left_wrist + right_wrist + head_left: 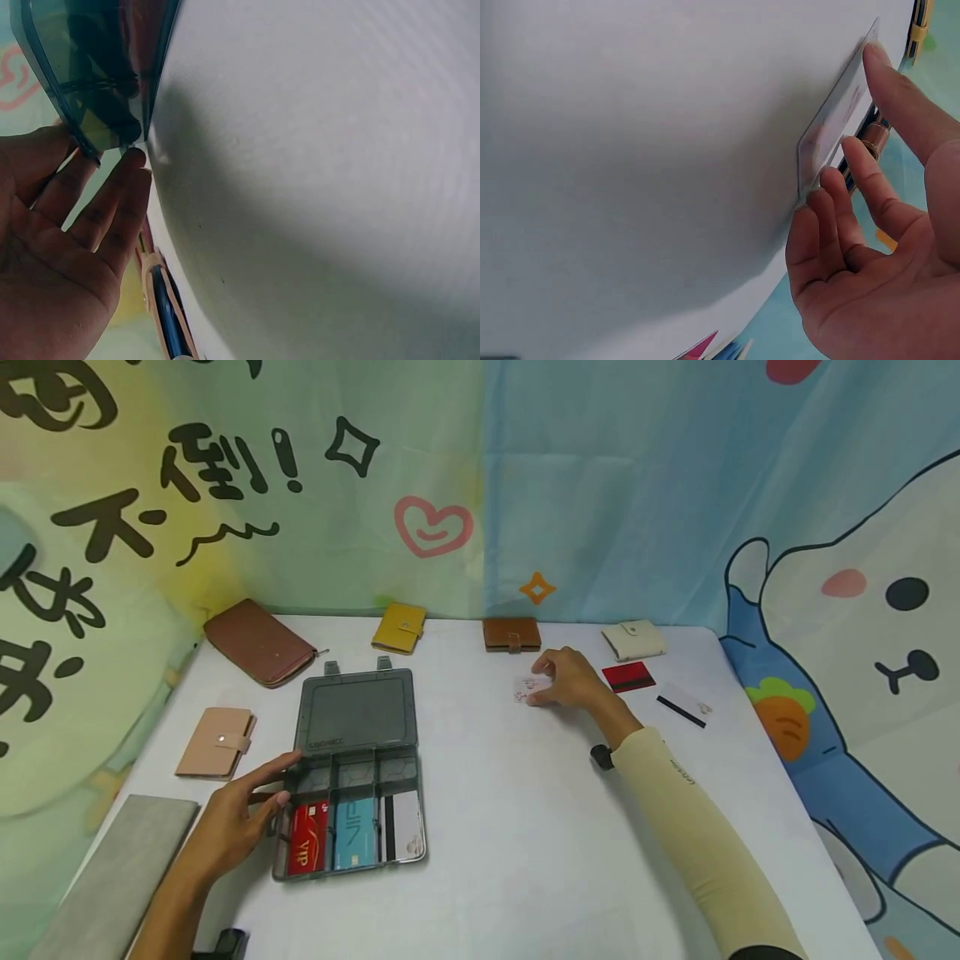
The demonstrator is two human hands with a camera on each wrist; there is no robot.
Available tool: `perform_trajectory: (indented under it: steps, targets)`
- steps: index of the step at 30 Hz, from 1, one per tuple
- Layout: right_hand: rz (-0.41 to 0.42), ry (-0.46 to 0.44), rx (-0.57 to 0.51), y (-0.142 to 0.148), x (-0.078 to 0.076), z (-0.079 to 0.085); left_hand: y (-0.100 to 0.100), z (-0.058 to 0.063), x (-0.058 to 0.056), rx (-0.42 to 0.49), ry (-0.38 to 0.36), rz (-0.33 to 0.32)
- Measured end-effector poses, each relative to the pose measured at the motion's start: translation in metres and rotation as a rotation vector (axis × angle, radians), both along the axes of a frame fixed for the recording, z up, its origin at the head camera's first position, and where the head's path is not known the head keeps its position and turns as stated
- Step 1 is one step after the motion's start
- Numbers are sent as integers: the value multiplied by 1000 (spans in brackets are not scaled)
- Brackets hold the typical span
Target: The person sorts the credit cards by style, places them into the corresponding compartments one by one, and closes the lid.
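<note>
On the left of the table lies a grey see-through plastic box (358,768), its lid (356,710) folded back. A red VIP card (309,837), a blue card (355,832) and a white card with a black stripe (402,827) lie in its front compartments. My left hand (238,818) touches the box's left edge, its fairly straight fingers (94,221) at a corner in the left wrist view. Farther back, my right hand (567,680) holds a pale, pink-patterned card (523,688) by opposite edges, thumb and fingertips, close over the table; the card (832,124) looks tilted in the right wrist view.
Along the back stand a brown zip wallet (258,643), a yellow wallet (398,628), a brown wallet (512,634) and a cream wallet (633,640). Right of my right hand lie a red card (628,677) and a white card (684,705). A pink-beige wallet (214,743) and grey slab (127,868) lie left.
</note>
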State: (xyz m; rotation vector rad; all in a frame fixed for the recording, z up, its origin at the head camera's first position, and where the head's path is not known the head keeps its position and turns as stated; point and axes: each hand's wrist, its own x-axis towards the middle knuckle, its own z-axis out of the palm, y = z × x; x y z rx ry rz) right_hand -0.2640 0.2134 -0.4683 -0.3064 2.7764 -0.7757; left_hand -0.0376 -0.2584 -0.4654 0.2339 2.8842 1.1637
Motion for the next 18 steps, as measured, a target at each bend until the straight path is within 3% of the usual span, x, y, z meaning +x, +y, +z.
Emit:
perform_trajectory:
  steps: [10, 13, 18]
  targets:
    - [6, -15, -1, -12, 6, 3, 2, 2, 1, 18, 0, -1]
    - [82, -48, -74, -24, 14, 8, 2, 2, 2, 16, 2, -3]
    - [262, -121, -300, -57, 38, 20, 1, 1, 2, 24, -4, -1]
